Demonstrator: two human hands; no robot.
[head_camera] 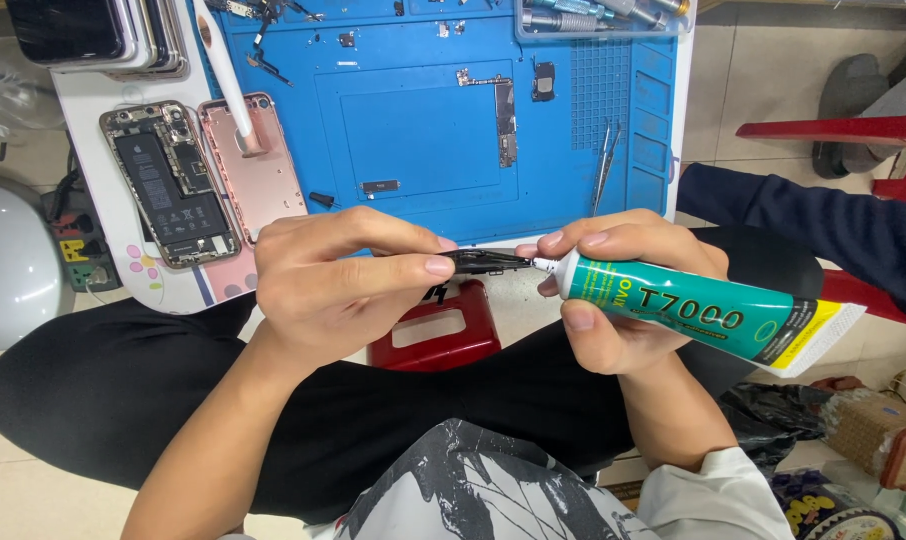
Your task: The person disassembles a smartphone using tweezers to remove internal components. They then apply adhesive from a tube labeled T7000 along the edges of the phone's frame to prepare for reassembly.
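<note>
Holding: right hand (628,290) is wrapped around a green glue tube (708,312), thumb under, fingers over the neck.
Nozzle: the tube's white tip (545,265) points toward the left hand and touches a small black part (488,262).
Left hand: left hand (343,280) pinches the black part between thumb and forefinger, the other fingers curled in; the part juts out toward the right hand.
Tube end: its white and yellow crimped tail sticks out past the right wrist, away from the left hand.
Below hands: a red box (438,335) with a pale label lies on the floor just under the left hand's fingertips, between the person's black-clad legs.
Beyond hands: a blue work mat (423,120) on a white table lies past both hands.
On mat: a long circuit board (505,118) straight ahead of the left fingertips, a small black piece (380,186) nearer to them, tweezers (603,165) ahead of the right hand.
Tray: a clear tray (603,18) at the mat's far edge beyond the right hand holds metal tools; which kinds I cannot tell.
Beside mat: an opened phone (168,185) showing battery and boards, and a pink back shell (253,165), lie beyond the left hand to its outer side; a white tool handle (225,75) rests on the shell.
Far corner: a stack of phones (98,35) stands past the opened phone.
Right side: a dark blue sleeve (833,230) of another person shows beyond the right hand.
</note>
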